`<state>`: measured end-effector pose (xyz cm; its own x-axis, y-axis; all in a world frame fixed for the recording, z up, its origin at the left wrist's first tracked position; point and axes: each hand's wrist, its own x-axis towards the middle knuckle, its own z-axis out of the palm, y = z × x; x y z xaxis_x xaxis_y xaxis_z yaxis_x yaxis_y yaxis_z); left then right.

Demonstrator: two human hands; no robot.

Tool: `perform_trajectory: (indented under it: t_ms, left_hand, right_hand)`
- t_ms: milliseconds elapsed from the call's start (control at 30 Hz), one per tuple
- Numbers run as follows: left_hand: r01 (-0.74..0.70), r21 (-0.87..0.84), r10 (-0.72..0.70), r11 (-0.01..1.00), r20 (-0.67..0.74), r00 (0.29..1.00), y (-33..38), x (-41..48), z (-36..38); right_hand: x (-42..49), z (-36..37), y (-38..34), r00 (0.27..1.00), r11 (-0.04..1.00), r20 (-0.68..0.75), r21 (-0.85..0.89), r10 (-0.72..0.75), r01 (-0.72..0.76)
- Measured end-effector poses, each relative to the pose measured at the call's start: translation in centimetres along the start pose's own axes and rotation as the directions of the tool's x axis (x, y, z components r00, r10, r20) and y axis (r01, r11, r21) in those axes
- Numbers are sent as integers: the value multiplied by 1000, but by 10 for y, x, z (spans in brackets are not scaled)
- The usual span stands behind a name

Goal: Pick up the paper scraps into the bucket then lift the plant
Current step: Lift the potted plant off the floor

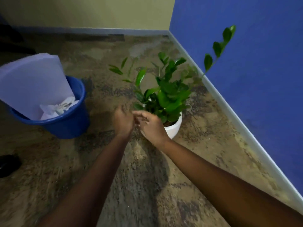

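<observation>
Head view: the blue bucket [65, 125] stands on the floor to my left, round and smooth-walled. It contains one large pale sheet [32, 84], curved and rising well above the rim, plus crumpled white paper scraps [60, 106] at the sheet's base. The white pot [173, 126], rounded and glossy, stands near the blue wall [246, 63]; it contains the plant [167, 95], with waxy oval green leaves and one long stem reaching up in front of the wall. Floor covering is coarse, mottled brown carpet [147, 177]. My left hand [122, 122] and right hand [151, 126] meet fingertip to fingertip in front of the pot, fingers loosely curled; motion blur prevents confirming whether either pinches anything
</observation>
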<state>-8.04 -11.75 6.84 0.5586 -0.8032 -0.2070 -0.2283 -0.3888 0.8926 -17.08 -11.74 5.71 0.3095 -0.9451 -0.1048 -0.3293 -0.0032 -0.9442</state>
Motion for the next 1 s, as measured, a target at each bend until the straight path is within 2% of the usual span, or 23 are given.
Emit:
perform_trajectory:
  t_ms: [67, 133, 267, 367, 533, 600, 700, 833, 933, 1000]
  left_hand:
    - [41, 68, -42, 997, 11, 999, 18, -9, -10]
    - [75, 138, -80, 988, 29, 996, 37, -17, -21]
    - [173, 211, -185, 962, 40, 982, 76, -27, -46]
    - [206, 248, -222, 947, 36, 974, 102, -29, -60]
    - [287, 218, -299, 933, 23, 954, 126, -11, -63]
    - [303, 222, -320, 927, 45, 946, 125, 0, -59]
    - [321, 237, -353, 917, 106, 930, 118, 22, -51]
    - [375, 277, -434, 885, 191, 881, 97, 52, -37]
    - [349, 309, -429, 885, 248, 869, 71, 68, -22]
    - [338, 301, -424, 892, 295, 856, 54, 75, -10]
  right_hand:
    - [-22, -25, -12, 998, 993, 52, -114, 31, -25]
    - [-45, -53, -26, 991, 988, 127, -154, 46, -26]
    - [-75, -114, -52, 964, 951, 174, -269, 202, -151]
    - [-80, -157, -70, 946, 912, 114, -323, 305, -255]
    - [-62, -200, -84, 920, 880, -67, -273, 386, -389]
    - [-49, -207, -82, 893, 864, -117, -225, 435, -450]
    - [-27, -209, -71, 862, 828, -191, -244, 469, -505]
    - [7, -203, -50, 769, 743, -238, -207, 593, -636]
    - [29, -194, -31, 701, 633, -241, -306, 671, -711]
    - [41, -183, -12, 678, 608, -252, -305, 690, -733]
